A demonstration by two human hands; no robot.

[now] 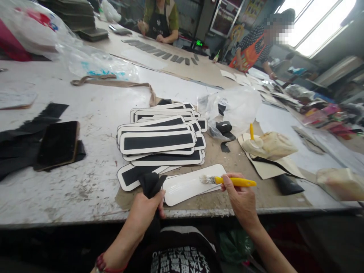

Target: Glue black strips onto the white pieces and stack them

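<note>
Your left fingers clasped black cloth at the left end of a white panel on the bench; your right fingers gripped a yellow brush, bristles over the panel. Beyond the panel lay stacked black-centred pieces; farther off were two people.

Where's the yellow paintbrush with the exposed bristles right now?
Head view, lower area just right of centre: the yellow paintbrush is in the right hand, bristles at the blank white strip nearest the person.

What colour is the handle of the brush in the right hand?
The brush handle is bright yellow. You can see it in the head view.
</note>
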